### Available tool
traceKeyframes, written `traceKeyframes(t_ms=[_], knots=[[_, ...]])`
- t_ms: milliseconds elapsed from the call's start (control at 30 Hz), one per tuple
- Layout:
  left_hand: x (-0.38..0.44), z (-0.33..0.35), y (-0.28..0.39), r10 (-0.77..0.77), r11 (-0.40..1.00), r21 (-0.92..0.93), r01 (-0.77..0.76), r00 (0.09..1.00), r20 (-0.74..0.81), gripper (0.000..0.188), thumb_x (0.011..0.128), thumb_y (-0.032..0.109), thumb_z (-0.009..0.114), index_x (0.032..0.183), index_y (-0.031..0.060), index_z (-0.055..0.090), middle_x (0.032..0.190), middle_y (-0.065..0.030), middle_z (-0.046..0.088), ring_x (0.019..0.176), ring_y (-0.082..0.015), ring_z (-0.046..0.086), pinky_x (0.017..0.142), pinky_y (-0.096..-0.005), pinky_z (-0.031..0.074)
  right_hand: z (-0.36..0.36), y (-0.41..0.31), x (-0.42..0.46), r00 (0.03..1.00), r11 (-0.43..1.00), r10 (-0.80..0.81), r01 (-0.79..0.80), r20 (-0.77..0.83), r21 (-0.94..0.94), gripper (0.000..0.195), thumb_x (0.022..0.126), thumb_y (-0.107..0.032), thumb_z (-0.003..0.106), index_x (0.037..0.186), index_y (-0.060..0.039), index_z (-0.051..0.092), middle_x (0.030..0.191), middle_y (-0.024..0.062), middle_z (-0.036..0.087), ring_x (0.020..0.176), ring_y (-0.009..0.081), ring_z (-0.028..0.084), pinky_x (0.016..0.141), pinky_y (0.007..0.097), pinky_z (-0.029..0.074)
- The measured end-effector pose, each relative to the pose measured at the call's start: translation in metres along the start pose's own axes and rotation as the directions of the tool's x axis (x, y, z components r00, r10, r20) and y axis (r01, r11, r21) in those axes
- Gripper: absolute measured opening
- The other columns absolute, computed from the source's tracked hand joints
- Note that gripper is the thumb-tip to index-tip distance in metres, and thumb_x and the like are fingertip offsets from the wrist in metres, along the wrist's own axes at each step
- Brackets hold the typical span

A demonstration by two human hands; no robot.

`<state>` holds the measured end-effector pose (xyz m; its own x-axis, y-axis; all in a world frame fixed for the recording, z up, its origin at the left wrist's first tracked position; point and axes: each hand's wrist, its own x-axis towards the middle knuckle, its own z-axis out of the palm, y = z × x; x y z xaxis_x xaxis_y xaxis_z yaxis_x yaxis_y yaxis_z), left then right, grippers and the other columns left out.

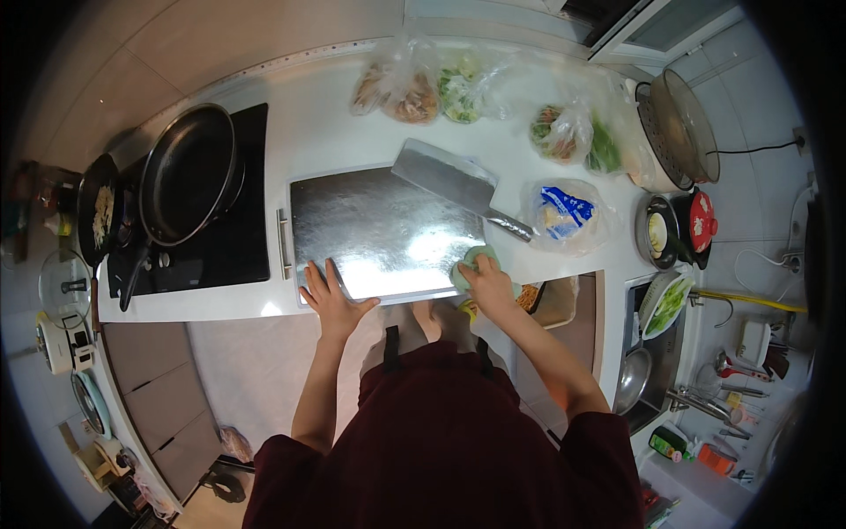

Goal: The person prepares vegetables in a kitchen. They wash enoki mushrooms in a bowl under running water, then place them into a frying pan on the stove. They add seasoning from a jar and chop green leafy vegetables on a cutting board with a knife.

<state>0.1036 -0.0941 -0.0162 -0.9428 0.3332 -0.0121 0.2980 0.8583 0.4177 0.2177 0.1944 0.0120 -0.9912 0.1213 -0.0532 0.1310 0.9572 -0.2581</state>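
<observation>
A metal-surfaced cutting board (383, 231), wet and shiny, lies on the white counter before me. My left hand (335, 305) rests with fingers spread on its near left corner. At the near right corner, my right hand (490, 287) presses a light green cloth (486, 253) against the board. A cleaver (446, 177) lies slantwise across the board's far right corner, its handle pointing right past the board's edge. Right of that handle sits a clear plastic bag (567, 218) with blue print; its contents are hard to make out.
A frying pan (188, 175) stands on the black cooktop (251, 244) at left, beside a wok (99, 218) holding food. Bags of food (410, 96) and vegetables (562, 135) line the back. At right are a steamer (661, 132), a red-lidded pot (702, 221) and the sink (651, 383). An open drawer (562, 301) shows below.
</observation>
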Motion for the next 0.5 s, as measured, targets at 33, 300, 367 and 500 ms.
traceKeyframes(t_ms=[33,300,367,500], knots=[[-0.001,0.001,-0.001,0.007,1.000,-0.004,-0.007,1.000,0.000,0.123,0.052,0.054,0.081,0.142,0.0027,0.016,0.146,-0.0269,0.006,0.137,-0.0422,0.003,0.102,-0.0641,0.004,0.004,-0.001,0.005,1.000,1.000,-0.012,0.012,-0.024,-0.004,0.046,0.064,-0.004,0.065,0.109,-0.0135,0.063,0.100,0.0101,0.048,0.093,0.0280,0.054,0.067,0.0351,0.052],[0.001,0.002,-0.004,0.021,0.999,-0.039,-0.022,0.999,-0.025,0.122,0.052,0.053,0.082,0.142,0.0037,0.016,0.146,-0.0288,0.005,0.136,-0.0435,0.001,0.103,-0.0633,0.001,-0.005,-0.007,-0.001,0.998,0.998,0.065,-0.065,0.006,-0.015,0.046,0.066,-0.008,0.065,0.111,-0.0158,0.062,0.098,0.0096,0.049,0.091,0.0268,0.055,0.067,0.0358,0.052],[0.000,-0.003,-0.004,0.001,0.999,-0.039,-0.001,1.000,0.001,0.122,0.052,0.053,0.082,0.142,0.0038,0.016,0.145,-0.0290,0.005,0.136,-0.0435,0.001,0.103,-0.0634,0.000,-0.007,-0.007,-0.007,0.985,0.992,0.102,-0.111,0.141,0.056,0.044,0.069,-0.012,0.063,0.113,-0.0139,0.060,0.102,0.0123,0.051,0.093,0.0295,0.056,0.074,0.0381,0.051],[-0.002,-0.020,-0.016,0.007,0.966,-0.256,-0.024,0.998,-0.069,0.111,0.059,0.045,0.081,0.140,0.0007,0.020,0.145,-0.0294,0.010,0.135,-0.0439,0.007,0.104,-0.0613,0.008,-0.024,-0.053,0.024,0.967,0.930,0.022,-0.113,0.252,0.350,0.048,0.071,-0.020,0.060,0.117,-0.0072,0.055,0.107,0.0171,0.052,0.097,0.0344,0.055,0.083,0.0413,0.047]])
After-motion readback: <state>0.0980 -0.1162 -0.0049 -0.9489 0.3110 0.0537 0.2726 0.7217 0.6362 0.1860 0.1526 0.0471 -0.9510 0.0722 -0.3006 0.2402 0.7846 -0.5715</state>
